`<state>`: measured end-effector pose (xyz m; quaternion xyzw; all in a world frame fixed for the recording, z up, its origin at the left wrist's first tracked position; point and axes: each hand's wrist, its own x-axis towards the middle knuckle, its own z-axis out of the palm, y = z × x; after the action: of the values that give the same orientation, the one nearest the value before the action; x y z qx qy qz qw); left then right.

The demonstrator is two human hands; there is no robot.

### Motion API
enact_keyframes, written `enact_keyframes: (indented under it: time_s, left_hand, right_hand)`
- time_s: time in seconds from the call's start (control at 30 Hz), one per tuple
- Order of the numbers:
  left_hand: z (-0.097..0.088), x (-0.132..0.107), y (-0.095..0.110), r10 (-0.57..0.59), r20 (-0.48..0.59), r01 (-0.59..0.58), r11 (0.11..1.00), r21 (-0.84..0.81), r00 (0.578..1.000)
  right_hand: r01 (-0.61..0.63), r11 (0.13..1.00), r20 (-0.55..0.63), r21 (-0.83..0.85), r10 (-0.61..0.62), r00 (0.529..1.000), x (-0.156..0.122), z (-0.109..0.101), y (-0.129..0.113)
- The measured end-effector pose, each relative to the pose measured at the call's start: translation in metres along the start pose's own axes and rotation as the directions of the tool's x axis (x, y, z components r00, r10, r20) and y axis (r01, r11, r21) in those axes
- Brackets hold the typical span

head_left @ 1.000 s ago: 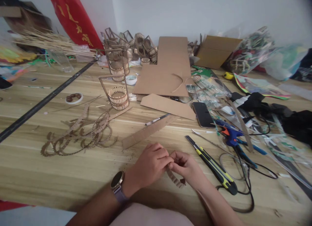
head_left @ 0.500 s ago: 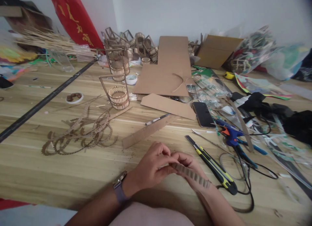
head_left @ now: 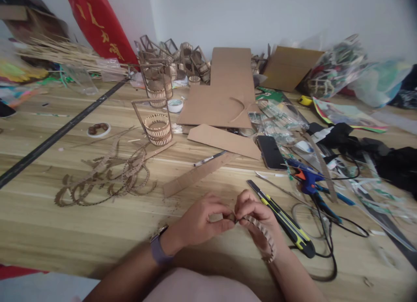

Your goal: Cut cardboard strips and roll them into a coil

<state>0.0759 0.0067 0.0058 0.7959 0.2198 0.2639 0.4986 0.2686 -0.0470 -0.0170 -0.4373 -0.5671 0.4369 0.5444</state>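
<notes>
Between my two hands is a narrow corrugated cardboard strip (head_left: 263, 232), its ridged side showing as it curves down over my right wrist. My left hand (head_left: 208, 217), with a watch on its wrist, pinches one end between thumb and fingers. Right beside it, my right hand (head_left: 257, 213) grips the same strip close to that end. A yellow and black utility knife (head_left: 283, 219) lies to the right of my right hand, blade out. Beyond my hands rests a flat cardboard piece (head_left: 195, 176). More curled corrugated strips (head_left: 107, 180) lie in a tangle at left.
A small slatted basket (head_left: 158, 129) with a tall handle stands mid-table, several more behind it. Large cardboard (head_left: 215, 104), a phone (head_left: 272, 152), a blue glue gun (head_left: 306, 176) with its cord, and a white dish (head_left: 98, 129) lie around. A long dark bar (head_left: 65, 130) crosses the left.
My right hand has risen and turned, its fingers now pinching the strip from above. The strip, straighter before, now bends in a curve over my right wrist.
</notes>
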Motion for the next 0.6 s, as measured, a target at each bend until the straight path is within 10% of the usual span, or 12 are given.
enact_keyframes:
  time_s: [0.3,0.6]
  left_hand:
    - [0.0,0.0,-0.002,0.122,0.031,-0.125,0.925,0.359,0.992]
    - [0.005,-0.003,-0.015,0.219,0.109,-0.237,0.729,0.642,0.97]
  right_hand:
    - [-0.21,0.977,0.034,0.033,0.209,0.977,0.005,0.005,0.006]
    - [-0.556,0.83,0.265,-0.053,0.548,0.793,0.007,-0.007,0.02]
